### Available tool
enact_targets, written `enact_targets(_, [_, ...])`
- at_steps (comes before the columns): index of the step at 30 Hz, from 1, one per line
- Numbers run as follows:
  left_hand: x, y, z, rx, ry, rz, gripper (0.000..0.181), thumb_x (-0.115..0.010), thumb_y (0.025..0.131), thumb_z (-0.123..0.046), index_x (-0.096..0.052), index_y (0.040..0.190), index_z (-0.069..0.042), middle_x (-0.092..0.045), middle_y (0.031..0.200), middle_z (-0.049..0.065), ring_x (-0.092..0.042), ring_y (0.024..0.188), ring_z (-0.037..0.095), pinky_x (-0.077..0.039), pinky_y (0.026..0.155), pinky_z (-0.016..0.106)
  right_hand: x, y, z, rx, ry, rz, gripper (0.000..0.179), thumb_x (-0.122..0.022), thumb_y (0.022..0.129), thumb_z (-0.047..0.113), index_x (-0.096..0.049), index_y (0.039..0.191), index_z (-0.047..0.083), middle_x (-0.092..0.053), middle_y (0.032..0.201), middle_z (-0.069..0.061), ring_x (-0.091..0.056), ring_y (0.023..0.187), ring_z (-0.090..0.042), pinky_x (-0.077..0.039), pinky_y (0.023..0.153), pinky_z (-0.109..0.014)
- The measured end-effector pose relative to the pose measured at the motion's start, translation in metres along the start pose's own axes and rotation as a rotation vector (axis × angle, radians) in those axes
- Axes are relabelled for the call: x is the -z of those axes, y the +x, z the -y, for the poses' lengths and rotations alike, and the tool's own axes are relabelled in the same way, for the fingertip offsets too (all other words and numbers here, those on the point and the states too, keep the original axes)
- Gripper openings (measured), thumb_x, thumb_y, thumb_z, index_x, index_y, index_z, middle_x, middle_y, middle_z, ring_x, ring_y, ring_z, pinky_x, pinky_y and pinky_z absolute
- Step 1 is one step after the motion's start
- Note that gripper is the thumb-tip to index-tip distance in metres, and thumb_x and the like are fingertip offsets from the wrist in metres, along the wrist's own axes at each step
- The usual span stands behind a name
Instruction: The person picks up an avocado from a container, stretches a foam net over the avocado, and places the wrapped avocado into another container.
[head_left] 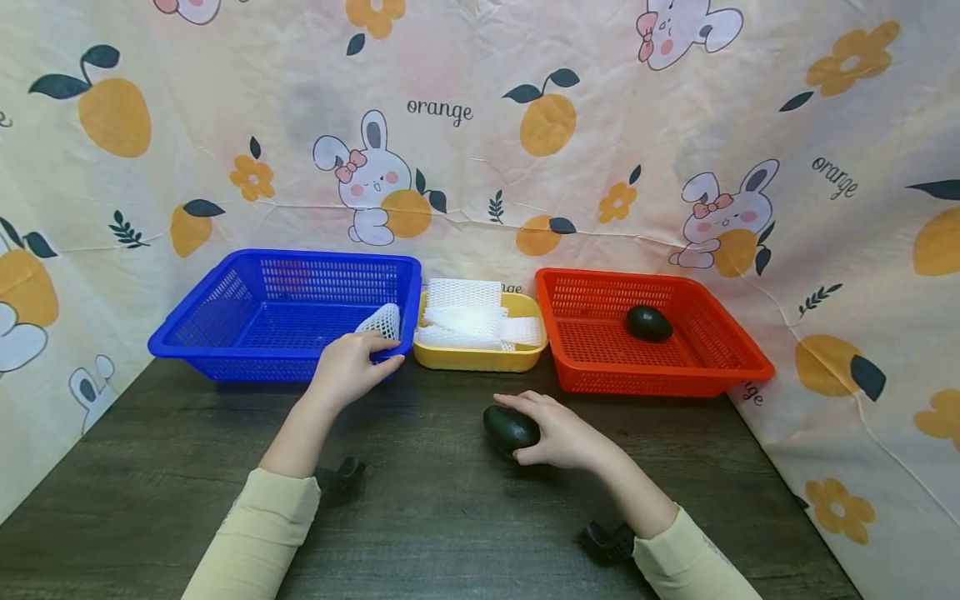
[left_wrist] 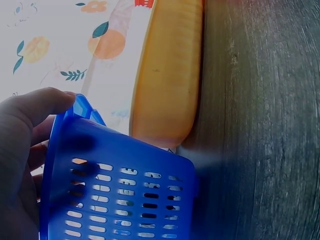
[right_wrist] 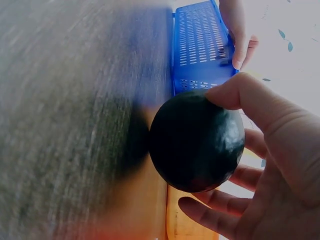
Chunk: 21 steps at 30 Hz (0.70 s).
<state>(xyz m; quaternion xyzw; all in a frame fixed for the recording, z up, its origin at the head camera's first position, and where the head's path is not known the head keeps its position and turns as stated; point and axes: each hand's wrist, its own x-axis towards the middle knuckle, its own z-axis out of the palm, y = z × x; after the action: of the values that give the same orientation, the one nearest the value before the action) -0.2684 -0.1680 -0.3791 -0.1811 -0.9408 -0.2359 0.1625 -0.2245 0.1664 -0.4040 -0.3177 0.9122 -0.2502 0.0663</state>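
A dark green avocado (head_left: 511, 429) is gripped between the thumb and fingers of my right hand (head_left: 558, 431), low over the table in front of the yellow tray. The right wrist view shows the same avocado (right_wrist: 195, 142) from its end, with the thumb on one side and fingers on the other. My left hand (head_left: 351, 367) lies over the front right corner of the blue basket (head_left: 247, 354), thumb at the rim. Just beyond its fingers, a white foam net (head_left: 384, 320) sits inside the basket; its contents are hidden. Nothing shows in the left hand's grasp.
White foam nets (head_left: 465, 321) are piled in the yellow tray (head_left: 480, 360) between the baskets. Another avocado (head_left: 648, 323) lies in the red basket (head_left: 645, 379) on the right. A printed cloth (head_left: 480, 167) hangs behind the dark wooden table (head_left: 450, 533).
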Motion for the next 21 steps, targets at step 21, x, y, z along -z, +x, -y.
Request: enact_targets(21, [-0.0005, 0.0005, 0.0004, 0.009, -0.009, 0.001, 0.032, -0.071, 0.087, -0.032, -0.073, 0.111, -0.010, -0.070, 0.099, 0.008, -0.061, 0.087, 0.027, -0.048, 0.077, 0.048, 0.0025, -0.0001, -0.0006, -0.012, 0.024, -0.023, 0.077, -0.079, 0.076, 0.025, -0.044, 0.144, 0.016, -0.053, 0.126, -0.004, -0.050, 0.107, -0.019, -0.044, 0.088, -0.042])
